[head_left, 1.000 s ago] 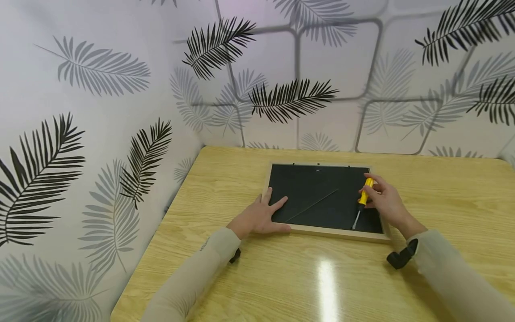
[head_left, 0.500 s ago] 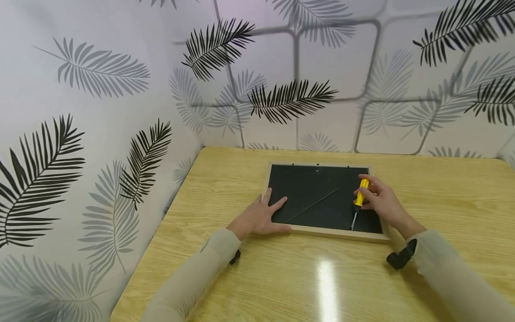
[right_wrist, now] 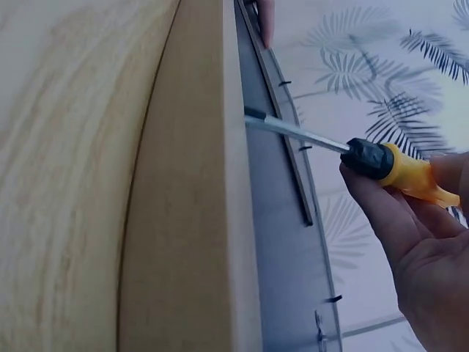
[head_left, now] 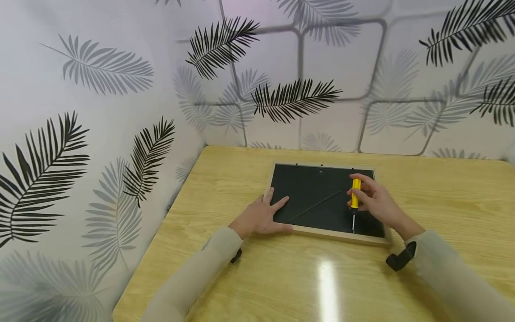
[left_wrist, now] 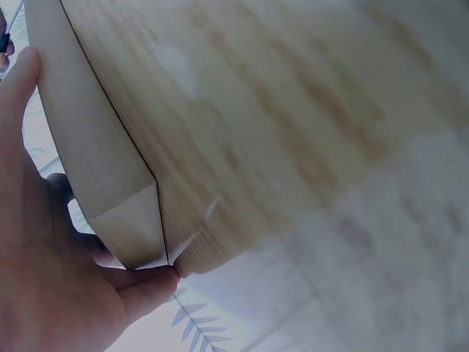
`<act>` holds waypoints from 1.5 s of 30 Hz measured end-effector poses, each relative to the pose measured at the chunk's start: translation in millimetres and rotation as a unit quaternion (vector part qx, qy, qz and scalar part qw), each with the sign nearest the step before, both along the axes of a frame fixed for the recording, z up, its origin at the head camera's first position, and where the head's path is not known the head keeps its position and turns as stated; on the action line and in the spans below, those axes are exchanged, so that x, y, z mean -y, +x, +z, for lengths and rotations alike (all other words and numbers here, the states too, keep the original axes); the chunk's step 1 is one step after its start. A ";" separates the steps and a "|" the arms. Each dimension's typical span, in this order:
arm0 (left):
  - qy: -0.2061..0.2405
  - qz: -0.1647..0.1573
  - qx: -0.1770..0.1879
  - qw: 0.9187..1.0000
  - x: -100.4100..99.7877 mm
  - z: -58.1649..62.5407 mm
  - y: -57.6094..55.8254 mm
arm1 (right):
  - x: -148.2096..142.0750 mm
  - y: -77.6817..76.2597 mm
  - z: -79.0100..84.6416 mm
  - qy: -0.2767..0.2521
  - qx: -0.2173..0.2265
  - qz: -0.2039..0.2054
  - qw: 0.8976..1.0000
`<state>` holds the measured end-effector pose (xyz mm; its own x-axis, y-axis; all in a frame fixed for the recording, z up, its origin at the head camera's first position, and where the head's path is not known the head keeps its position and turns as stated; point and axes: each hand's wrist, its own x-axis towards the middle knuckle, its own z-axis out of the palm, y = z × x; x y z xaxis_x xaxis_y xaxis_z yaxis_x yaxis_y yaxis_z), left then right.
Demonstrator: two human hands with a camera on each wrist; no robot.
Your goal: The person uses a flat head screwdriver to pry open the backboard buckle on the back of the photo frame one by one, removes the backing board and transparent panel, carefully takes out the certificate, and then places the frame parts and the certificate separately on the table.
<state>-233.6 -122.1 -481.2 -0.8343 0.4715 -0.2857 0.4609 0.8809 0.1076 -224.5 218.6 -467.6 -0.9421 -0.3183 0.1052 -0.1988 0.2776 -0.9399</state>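
A picture frame with a pale wooden rim [head_left: 330,233] lies on the table, its black back panel [head_left: 306,183] facing up. My left hand [head_left: 263,217] is spread over the frame's near left corner, fingers reaching onto the panel. In the left wrist view, the thumb and a finger touch the wooden side of the frame. My right hand [head_left: 380,203] grips a yellow-handled screwdriver [head_left: 355,194] with a black collar, held nearly upright. The screwdriver's metal shaft [right_wrist: 300,132] points down to the inside of the near rim, where the tip sits by a dark tab.
Small dark tabs [head_left: 322,165] line the frame's far edge. A thin strip [head_left: 314,206] runs diagonally across the panel. The wooden table [head_left: 289,277] extends around the frame, and a leaf-patterned wall [head_left: 269,125] rises behind and at the left.
My right hand has shifted left, swinging the screwdriver's handle left so it stands more upright. The tip stays by the near rim. My left hand holds its place on the corner.
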 end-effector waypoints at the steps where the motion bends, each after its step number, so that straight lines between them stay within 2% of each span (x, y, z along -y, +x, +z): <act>1: 0.002 0.001 0.000 1.000 -0.8 0.3 -0.4 | 0.8 2.1 2.0 0.007 -0.010 -0.003 1.000; 5: 0.000 0.009 0.001 1.000 -1.6 0.9 -1.2 | 5.1 14.6 6.7 0.008 -0.069 -0.006 0.998; 8: -0.002 0.010 -0.001 1.000 -1.3 0.2 -2.0 | 8.9 27.6 6.6 -0.001 -0.134 -0.001 0.991; 15: 0.001 0.014 0.001 1.000 -0.9 0.3 -3.5 | 16.8 54.1 4.1 0.013 -0.275 -0.023 0.961; 20: -0.001 0.016 0.004 1.000 -1.7 2.2 -4.3 | 23.6 71.4 10.0 -0.028 -0.339 -0.021 0.940; 23: -0.004 0.014 0.002 1.000 -2.8 3.3 -5.2 | 25.8 77.0 12.9 -0.061 -0.361 -0.016 0.930; 28: -0.002 0.008 0.001 1.000 -4.2 5.2 -6.0 | 23.3 77.7 11.8 -0.085 -0.361 -0.014 0.929; 30: 0.003 0.007 0.003 1.000 -4.0 5.1 -6.3 | 19.0 71.9 4.8 -0.081 -0.361 -0.015 0.929; 34: 0.011 0.005 0.014 1.000 -2.7 3.8 -5.6 | 6.6 57.0 -1.1 -0.065 -0.330 -0.033 0.941; 37: 0.015 0.001 0.021 1.000 -2.4 2.8 -4.0 | -6.5 47.7 9.6 -0.122 -0.275 -0.072 0.951; 39: 0.019 0.001 0.022 1.000 -2.4 2.2 -3.1 | -17.1 42.5 20.4 -0.184 -0.233 -0.119 0.947; 42: 0.023 0.002 0.024 0.999 -2.1 0.5 -2.1 | -35.6 36.7 31.6 -0.262 -0.166 -0.180 0.934; 45: 0.031 0.007 0.029 0.999 -1.3 0.3 -1.8 | -55.5 33.6 34.2 -0.341 -0.097 -0.204 0.912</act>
<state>-235.4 -120.9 -480.9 -0.8237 0.4778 -0.3054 0.4396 0.8782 0.1882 -190.9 274.2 -433.4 -0.9097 0.2577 0.3255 -0.3913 -0.2703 -0.8797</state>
